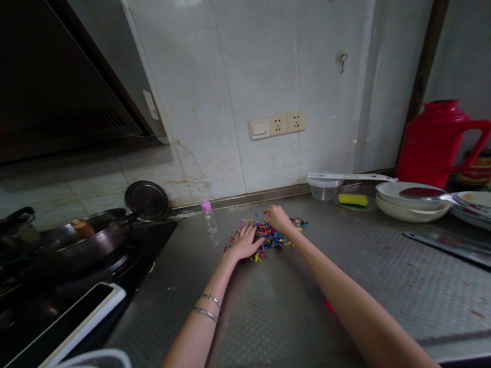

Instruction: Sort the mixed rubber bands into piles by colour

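Observation:
A loose pile of small, bright, multicoloured bands, like little rubber hair ties, lies spread on the metal counter. Across its left side rests my left hand, palm down with the fingers spread. My right hand is over the back of the pile, its fingers curled together and pointing left. Whatever its fingertips pinch is too small to make out. Left of the pile stands a small clear bottle with a pink cap, apart from both hands.
A stove with a pan and a white-edged device are at left. On the right are a plastic tub, a yellow sponge, stacked bowls, a cleaver-like blade and a red thermos jug.

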Demonstrator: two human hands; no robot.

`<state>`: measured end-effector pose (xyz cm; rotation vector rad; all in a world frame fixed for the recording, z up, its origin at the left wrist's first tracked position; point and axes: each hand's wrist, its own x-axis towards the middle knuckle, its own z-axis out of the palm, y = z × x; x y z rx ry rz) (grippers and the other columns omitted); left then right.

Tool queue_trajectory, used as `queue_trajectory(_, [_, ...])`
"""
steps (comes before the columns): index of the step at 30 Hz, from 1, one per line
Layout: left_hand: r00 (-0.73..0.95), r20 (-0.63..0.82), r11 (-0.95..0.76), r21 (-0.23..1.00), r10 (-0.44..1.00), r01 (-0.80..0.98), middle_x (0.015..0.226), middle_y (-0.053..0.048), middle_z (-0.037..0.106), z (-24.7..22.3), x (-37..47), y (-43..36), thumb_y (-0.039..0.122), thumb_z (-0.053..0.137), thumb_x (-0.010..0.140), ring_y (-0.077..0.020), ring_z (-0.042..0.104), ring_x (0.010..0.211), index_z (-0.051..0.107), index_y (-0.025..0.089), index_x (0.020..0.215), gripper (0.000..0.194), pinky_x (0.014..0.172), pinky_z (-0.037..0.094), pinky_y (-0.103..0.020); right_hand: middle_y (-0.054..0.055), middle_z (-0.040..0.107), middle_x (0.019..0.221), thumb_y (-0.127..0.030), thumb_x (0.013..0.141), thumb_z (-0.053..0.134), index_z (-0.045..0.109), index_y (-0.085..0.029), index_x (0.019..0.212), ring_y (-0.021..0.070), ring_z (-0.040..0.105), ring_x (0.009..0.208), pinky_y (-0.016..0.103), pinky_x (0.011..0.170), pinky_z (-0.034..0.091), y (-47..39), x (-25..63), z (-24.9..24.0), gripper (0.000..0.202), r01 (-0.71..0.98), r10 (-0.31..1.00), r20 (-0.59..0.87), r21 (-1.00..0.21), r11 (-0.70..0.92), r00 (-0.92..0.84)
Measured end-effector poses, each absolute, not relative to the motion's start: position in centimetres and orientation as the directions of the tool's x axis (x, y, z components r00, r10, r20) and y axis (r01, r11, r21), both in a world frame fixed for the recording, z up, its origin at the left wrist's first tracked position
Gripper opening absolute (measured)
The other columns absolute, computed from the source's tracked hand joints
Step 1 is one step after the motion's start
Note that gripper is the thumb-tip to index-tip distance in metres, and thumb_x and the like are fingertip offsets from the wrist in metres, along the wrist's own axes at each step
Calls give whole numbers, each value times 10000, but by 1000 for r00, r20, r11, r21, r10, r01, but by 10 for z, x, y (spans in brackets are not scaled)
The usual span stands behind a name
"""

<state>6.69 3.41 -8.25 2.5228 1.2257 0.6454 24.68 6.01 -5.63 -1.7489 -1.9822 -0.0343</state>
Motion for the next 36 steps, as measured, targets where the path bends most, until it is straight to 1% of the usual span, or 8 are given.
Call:
queue_trajectory(2, [550,222,-588,421,805,691,1365,-98,339,-84,67,32,530,400,789,-251,219,1280,452,208,1209,532,1033,124,-439,109,540,1160,-149,815,352,567,-141,1130,189,436,1089,278,930,298,72,243,-59,382,951,944,304,-234,203,-127])
queue_trajectory(4, [539,220,-580,381,813,720,1318,-92,408,-83,65,31,535,359,806,-252,269,1253,500,213,1151,492,1024,135,-452,104,522,1191,-175,830,344,541,-157,1156,201,413,1116,306,928,306,80,239,-63,382,955,954,248,-199,221,-169])
queue_trajectory(8, [500,304,-575,259,811,776,1118,-101,556,-73,61,30,485,281,851,-239,431,1101,598,183,954,450,955,271,-406,82,470,1262,-242,849,321,518,-204,1166,235,380,1148,380,897,344,90,231,-71,375,955,962,191,-187,232,-196])
queue_trajectory(11, [474,358,-569,238,805,787,950,-103,602,-66,61,30,419,296,863,-217,508,945,619,163,845,412,882,339,-356,94,473,1258,-286,851,321,550,-212,1113,259,385,1141,440,873,358,94,229,-74,356,956,966,140,-171,239,-216])
queue_trajectory(13, [439,397,-554,246,806,795,893,-97,602,-64,60,30,365,342,854,-205,521,880,615,158,841,343,847,359,-338,107,503,1218,-301,857,306,574,-212,1068,261,397,1128,467,863,359,94,229,-74,352,957,967,118,-157,243,-226])
queue_trajectory(19, [358,454,-511,277,816,814,904,-81,581,-66,54,36,257,434,801,-195,508,875,593,161,899,210,807,380,-311,116,516,1186,-320,871,279,591,-217,1033,267,410,1115,491,848,361,94,229,-70,366,960,965,106,-122,251,-239])
queue_trajectory(28, [292,430,-456,350,854,819,924,-83,571,-63,41,43,239,458,783,-186,514,890,597,153,939,226,823,382,-304,136,485,1205,-294,865,289,604,-198,1036,277,395,1136,507,861,358,103,222,-64,372,966,972,69,-122,230,-223])
queue_trajectory(36, [280,424,-441,348,861,828,937,-89,587,-67,36,47,242,451,782,-188,519,910,607,145,951,249,837,380,-300,131,468,1220,-302,850,321,613,-200,1029,278,381,1150,524,891,326,106,221,-67,357,967,975,47,-130,220,-216])
